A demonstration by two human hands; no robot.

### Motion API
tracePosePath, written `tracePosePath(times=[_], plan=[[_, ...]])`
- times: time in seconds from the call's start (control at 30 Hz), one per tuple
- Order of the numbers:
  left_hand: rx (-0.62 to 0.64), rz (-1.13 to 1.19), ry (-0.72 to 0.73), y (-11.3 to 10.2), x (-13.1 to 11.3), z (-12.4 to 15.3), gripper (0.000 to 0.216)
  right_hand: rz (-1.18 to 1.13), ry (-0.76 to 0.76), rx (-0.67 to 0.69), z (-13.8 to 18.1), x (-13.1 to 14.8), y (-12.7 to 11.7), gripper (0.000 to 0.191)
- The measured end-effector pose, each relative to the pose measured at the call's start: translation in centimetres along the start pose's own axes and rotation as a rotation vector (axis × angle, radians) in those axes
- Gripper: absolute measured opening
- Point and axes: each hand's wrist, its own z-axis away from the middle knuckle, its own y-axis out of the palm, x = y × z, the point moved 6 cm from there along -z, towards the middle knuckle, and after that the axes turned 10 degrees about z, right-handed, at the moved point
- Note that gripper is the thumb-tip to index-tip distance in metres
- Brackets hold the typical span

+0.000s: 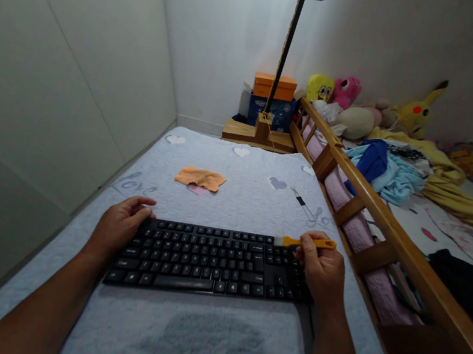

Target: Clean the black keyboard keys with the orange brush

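Note:
A black keyboard (212,261) lies flat on a light grey quilted mat (235,183) in front of me. My left hand (120,227) grips the keyboard's left end, fingers curled over its far corner. My right hand (323,268) rests on the keyboard's right end and pinches an orange-handled brush (305,243), held sideways with its pale bristle tip pointing left over the top row of keys. An orange cloth (200,178) lies crumpled on the mat beyond the keyboard, apart from both hands.
A wooden bed rail (377,211) runs along the right, with clothes and plush toys (346,99) on the bed behind it. White cupboard doors (52,77) close the left side. Orange and blue boxes (273,95) and a black pole on a wooden base stand at the far wall.

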Motion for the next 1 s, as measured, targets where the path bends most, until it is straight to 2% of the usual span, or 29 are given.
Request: tracePosePath(times=[0.23,0.67,0.9,1.0], plan=[[-0.012,-0.025,0.004,-0.1,-0.2,0.1,0.045,0.085,-0.020,0.063,0.1,-0.2,0.2,0.036],[-0.011,-0.009,-0.004,0.0,-0.4,0.3,0.045,0.101,-0.114,0.005,-0.1,0.1,0.9,0.034],[-0.011,-0.011,0.002,0.0,-0.4,0.2,0.044,0.042,-0.022,-0.042,-0.2,-0.8,0.3,0.031],[-0.015,-0.012,0.011,0.1,-0.8,0.4,0.044,0.057,-0.036,-0.062,-0.2,-0.7,-0.1,0.032]])
